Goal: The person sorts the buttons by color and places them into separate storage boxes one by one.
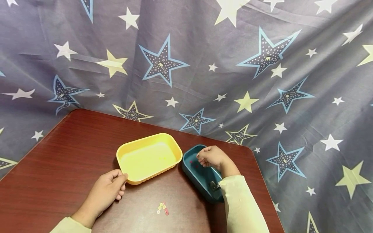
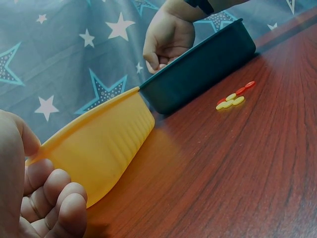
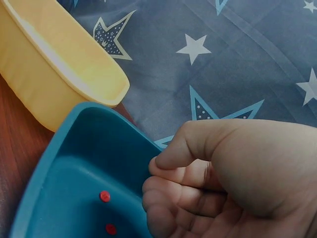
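My left hand (image 1: 106,187) pinches the near left corner of a yellow plastic tray (image 1: 172,166) between thumb and index finger. In the left wrist view its other fingers (image 2: 54,191) curl below the rim. Over a dark blue tray (image 1: 193,176) hangs my right hand (image 1: 214,157), its thumb against the curled index finger. No object shows between those fingertips, though a tiny one could be hidden. Inside the blue tray lie a red button (image 3: 104,196) and another red button (image 3: 111,229). Faint small yellow pieces (image 1: 163,158) show in the yellow tray.
Several loose yellow and red buttons (image 1: 160,207) lie on the brown wooden table (image 1: 87,145), in front of the trays. The two trays meet at a corner. A star-patterned curtain (image 1: 204,90) hangs behind the table. A black band (image 1: 214,185) circles the right wrist.
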`<state>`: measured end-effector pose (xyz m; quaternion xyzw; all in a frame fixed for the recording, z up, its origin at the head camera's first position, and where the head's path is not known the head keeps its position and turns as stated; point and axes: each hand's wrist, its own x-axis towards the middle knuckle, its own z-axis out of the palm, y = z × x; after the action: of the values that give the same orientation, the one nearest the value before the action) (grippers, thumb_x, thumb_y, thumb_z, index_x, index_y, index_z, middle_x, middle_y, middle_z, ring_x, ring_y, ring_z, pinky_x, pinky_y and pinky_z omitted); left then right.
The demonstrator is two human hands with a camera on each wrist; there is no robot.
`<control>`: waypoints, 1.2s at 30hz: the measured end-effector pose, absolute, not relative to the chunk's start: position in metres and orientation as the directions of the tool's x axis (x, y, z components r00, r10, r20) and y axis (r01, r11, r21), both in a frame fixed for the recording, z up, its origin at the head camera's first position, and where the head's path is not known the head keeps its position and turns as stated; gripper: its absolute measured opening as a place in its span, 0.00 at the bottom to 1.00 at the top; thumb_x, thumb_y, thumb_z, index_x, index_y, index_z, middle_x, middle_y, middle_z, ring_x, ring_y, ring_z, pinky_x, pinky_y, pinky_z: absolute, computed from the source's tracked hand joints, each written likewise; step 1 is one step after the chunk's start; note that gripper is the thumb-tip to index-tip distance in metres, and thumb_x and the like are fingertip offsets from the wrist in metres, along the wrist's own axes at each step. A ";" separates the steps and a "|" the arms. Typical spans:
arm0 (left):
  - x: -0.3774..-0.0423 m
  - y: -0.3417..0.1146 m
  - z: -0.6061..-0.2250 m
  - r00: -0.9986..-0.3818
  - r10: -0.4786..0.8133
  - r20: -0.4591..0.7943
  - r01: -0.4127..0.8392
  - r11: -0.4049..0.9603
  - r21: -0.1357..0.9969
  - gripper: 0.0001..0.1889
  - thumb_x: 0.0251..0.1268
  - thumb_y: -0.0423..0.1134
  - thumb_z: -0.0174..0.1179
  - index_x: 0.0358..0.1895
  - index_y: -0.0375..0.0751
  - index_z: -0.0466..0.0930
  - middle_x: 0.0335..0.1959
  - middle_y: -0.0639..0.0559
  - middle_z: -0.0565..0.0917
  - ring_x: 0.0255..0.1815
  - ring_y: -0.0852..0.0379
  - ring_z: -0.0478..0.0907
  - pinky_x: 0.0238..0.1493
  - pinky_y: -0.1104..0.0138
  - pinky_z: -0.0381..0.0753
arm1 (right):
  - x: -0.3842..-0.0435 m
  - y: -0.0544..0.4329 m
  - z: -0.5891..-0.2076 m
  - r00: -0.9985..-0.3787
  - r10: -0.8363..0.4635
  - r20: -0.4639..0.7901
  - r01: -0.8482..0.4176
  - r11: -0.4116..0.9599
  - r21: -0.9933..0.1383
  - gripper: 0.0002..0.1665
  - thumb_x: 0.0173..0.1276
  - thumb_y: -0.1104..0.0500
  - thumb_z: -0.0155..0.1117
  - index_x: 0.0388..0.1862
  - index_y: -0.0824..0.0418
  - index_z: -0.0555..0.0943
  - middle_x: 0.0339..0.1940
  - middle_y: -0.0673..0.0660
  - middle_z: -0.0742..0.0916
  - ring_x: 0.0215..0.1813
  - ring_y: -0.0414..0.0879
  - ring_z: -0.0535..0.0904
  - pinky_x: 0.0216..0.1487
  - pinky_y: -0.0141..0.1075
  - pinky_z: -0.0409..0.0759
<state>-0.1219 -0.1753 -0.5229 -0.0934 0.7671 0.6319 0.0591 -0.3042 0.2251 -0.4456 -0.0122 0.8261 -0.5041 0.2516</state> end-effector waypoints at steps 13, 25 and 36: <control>-0.120 -0.175 -0.523 -0.974 -0.072 -0.216 -0.226 0.181 0.957 0.19 0.89 0.48 0.59 0.39 0.35 0.77 0.31 0.48 0.82 0.25 0.57 0.82 0.27 0.63 0.90 | -0.291 0.218 -0.423 -0.877 -0.308 -0.370 0.175 0.512 -0.841 0.10 0.74 0.64 0.67 0.44 0.73 0.87 0.26 0.54 0.86 0.29 0.45 0.83 0.35 0.35 0.88; -0.120 -0.175 -0.523 -0.973 -0.074 -0.220 -0.230 0.174 0.958 0.20 0.88 0.49 0.59 0.40 0.35 0.78 0.31 0.49 0.82 0.25 0.57 0.82 0.27 0.63 0.90 | -0.249 0.193 -0.389 -0.846 -0.448 -0.291 -0.057 0.618 -0.784 0.09 0.75 0.62 0.72 0.43 0.69 0.91 0.30 0.57 0.91 0.30 0.48 0.89 0.39 0.41 0.95; -0.122 -0.174 -0.523 -0.976 -0.071 -0.205 -0.214 0.159 0.964 0.19 0.89 0.48 0.59 0.38 0.38 0.76 0.30 0.49 0.81 0.25 0.57 0.81 0.27 0.63 0.90 | -0.205 0.167 -0.399 -0.786 -0.553 -0.276 -0.190 0.642 -0.743 0.03 0.67 0.66 0.73 0.36 0.60 0.92 0.26 0.50 0.90 0.27 0.45 0.88 0.34 0.36 0.92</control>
<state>-0.1216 -0.1745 -0.5231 -0.0937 0.7592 0.6416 0.0557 -0.2055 0.1674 -0.3991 -0.2132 0.8714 -0.3656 0.2480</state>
